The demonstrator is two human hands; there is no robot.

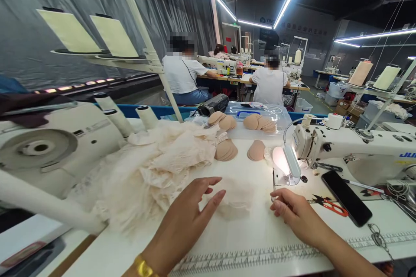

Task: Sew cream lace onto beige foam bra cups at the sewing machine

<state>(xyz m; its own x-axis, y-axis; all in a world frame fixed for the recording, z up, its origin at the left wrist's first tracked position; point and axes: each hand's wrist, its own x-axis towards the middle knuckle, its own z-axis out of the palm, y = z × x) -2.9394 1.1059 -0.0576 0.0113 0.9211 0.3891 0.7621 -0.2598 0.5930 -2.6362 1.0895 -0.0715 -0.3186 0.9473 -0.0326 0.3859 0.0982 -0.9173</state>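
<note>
My left hand [196, 210] hovers over the white table with thumb and fingers apart, holding nothing. Just beyond its fingertips lies a small sheer cream fabric piece [237, 201], hard to pick out against the tabletop. A heap of cream lacy fabric [162, 164] is left of it. My right hand [294, 214] is closed near the sewing machine [320, 143], fingers curled; a small shiny spot shows at the fingertips, and I cannot tell what, if anything, is held. Beige oval pads [226, 150] and another small stack of pads [256, 150] lie ahead of both hands.
Right of my right hand are orange-handled snips [334, 207] and a black phone [346, 197]. A measuring tape [260, 256] runs along the front edge. More pads rest on a clear plastic box [240, 132]. Another machine [55, 147] stands left. Two people sit ahead.
</note>
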